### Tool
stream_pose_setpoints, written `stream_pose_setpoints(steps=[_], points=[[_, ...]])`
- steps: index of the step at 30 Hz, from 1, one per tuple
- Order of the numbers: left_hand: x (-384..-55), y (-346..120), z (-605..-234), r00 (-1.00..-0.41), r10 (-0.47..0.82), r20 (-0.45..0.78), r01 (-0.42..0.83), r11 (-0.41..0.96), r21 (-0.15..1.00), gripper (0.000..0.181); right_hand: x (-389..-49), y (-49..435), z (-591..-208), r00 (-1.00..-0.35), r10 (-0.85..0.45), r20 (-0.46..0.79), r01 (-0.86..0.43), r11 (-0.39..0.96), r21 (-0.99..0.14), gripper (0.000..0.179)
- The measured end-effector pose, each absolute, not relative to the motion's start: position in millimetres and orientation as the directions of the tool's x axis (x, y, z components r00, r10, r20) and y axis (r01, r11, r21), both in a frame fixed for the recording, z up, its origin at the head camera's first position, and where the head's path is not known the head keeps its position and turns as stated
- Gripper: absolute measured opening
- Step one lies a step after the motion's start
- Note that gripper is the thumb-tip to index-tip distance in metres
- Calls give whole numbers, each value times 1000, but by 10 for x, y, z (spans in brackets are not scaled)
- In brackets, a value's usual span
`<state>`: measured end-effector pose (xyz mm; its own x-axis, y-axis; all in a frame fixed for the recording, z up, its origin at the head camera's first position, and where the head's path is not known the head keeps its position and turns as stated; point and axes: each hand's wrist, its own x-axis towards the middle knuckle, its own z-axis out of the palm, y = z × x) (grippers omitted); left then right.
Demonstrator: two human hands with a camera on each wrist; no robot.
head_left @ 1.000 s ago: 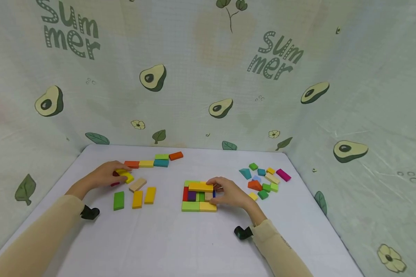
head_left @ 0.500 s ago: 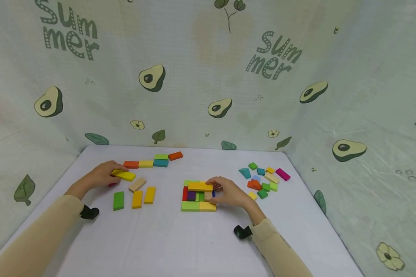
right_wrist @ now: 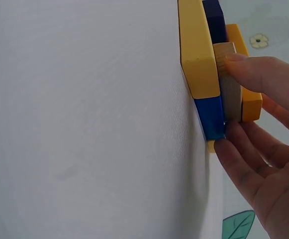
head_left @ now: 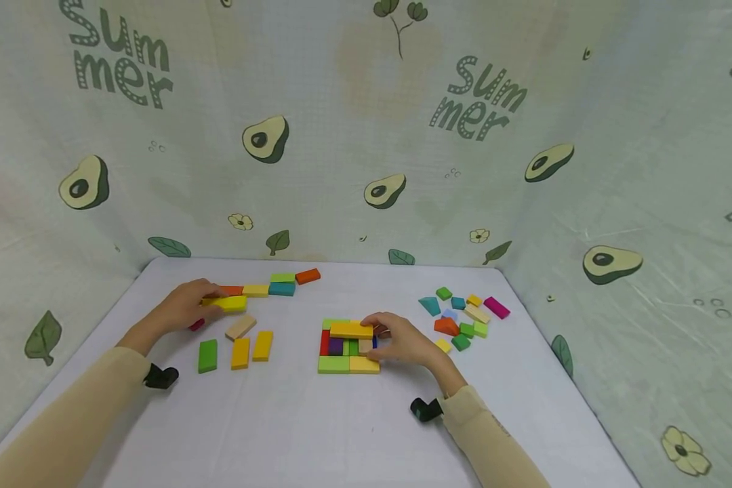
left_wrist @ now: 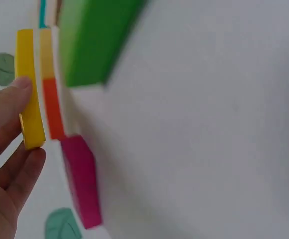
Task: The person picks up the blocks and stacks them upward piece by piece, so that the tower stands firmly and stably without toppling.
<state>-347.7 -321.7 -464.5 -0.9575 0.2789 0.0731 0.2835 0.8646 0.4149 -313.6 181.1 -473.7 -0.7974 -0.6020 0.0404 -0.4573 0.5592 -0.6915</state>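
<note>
My left hand [head_left: 183, 306] holds a yellow wooden block [left_wrist: 32, 114] over the left side of the table, thumb on one side and fingers on the other. A magenta block [left_wrist: 82, 184] lies just beyond that hand. At the middle of the table is a rectangular build of coloured blocks, its near edge made of a light green block [head_left: 333, 364] and a pale yellow block [head_left: 364, 365]. My right hand [head_left: 402, 340] grips the build's right end. Its thumb rests on a plain wood block [right_wrist: 232, 97], and its index finger reaches behind an orange-yellow block [right_wrist: 252, 106] lying on top.
Near the left hand lie a green block [head_left: 207, 356], two yellow-orange blocks [head_left: 240, 354] and a plain block [head_left: 240, 327]. Behind them runs a row with a teal block [head_left: 282, 289]. Small mixed shapes, including an orange-red piece [head_left: 446, 327], lie scattered at right. A printed cloth hangs behind.
My left hand has turned the yellow block from slanted to nearly level and moved it slightly up towards the back row. The right hand has stayed at the build.
</note>
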Motion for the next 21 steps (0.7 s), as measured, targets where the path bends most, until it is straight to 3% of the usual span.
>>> stream_pose_setpoints(steps=[11,21], points=[[-3254,-2459,-4348,-897,415,151,441,815,377,32,-3133,1809,-4759,-802,-596,38,-445,554,-704,55],[-3076,-1752,-4443,-820,539,193,570,739,359,31,-3124,1794,-4720,-798,-601,45,-454,550,-701,56]])
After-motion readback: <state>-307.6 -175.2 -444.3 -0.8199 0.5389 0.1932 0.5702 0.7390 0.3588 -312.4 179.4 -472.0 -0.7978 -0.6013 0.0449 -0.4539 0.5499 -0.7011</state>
